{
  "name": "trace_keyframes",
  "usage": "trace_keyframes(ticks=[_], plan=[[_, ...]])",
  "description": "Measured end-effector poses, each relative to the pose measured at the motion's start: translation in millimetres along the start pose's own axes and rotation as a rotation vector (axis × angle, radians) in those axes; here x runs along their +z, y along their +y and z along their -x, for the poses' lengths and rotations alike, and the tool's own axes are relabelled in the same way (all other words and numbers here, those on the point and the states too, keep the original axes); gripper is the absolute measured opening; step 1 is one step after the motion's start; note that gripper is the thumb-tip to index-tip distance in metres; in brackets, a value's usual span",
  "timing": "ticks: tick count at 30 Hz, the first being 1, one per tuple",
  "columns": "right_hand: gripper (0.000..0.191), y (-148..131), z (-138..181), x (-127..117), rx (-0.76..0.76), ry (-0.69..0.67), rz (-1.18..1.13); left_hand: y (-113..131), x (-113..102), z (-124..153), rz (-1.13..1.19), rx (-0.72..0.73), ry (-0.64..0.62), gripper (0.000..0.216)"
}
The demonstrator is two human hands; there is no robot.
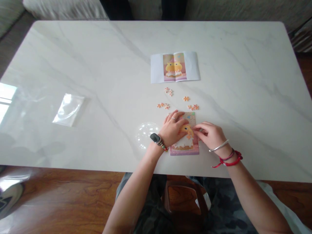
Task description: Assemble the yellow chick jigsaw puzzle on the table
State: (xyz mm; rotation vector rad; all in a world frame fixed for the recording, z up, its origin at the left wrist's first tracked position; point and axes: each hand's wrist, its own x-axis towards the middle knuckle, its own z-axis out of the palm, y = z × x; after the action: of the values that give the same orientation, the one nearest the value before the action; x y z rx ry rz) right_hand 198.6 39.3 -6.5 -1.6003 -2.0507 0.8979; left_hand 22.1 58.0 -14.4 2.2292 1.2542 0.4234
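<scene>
A partly assembled jigsaw puzzle (184,151) with a yellow animal and a cake lies near the front edge of the table. My left hand (173,127) rests over its upper left part with the fingers spread, hiding that area. At the puzzle's right edge, my right hand (209,132) has its thumb and fingers pinched together; whatever they hold is too small to make out. Loose jigsaw pieces lie just beyond the puzzle: one group (163,105) to the left, another (193,107) to the right, a single piece (186,98) and a farther group (169,91).
A creased reference print (156,70) of the same picture lies behind the loose pieces. To the left is a clear plastic bag (68,110) on the white marbled table (117,65). A brown stool (184,214) stands below the front edge. Someone's dark-clothed legs (174,9) show beyond the far edge.
</scene>
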Motion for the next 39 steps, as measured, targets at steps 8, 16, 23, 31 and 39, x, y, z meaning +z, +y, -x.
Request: trace_keyframes(ticks=[8,16,23,31,39], plan=[[0.015,5,0,7,-0.203,-0.041,0.101,0,0,0,-0.021,0.004,0.009,0.029],[0.01,5,-4,5,-0.191,-0.108,0.095,0,-1,0,-0.001,0.013,-0.007,0.028],[0.009,1,-6,8,-0.175,-0.163,-0.039,1,-3,4,-0.028,0.009,0.03,0.026],[0.013,39,-20,-12,-0.15,0.089,0.0,0,-3,3,-0.005,-0.017,0.055,0.023],[0.013,59,-33,-22,-0.189,0.211,0.097,-22,-25,2,0.083,-0.159,0.343,0.018]])
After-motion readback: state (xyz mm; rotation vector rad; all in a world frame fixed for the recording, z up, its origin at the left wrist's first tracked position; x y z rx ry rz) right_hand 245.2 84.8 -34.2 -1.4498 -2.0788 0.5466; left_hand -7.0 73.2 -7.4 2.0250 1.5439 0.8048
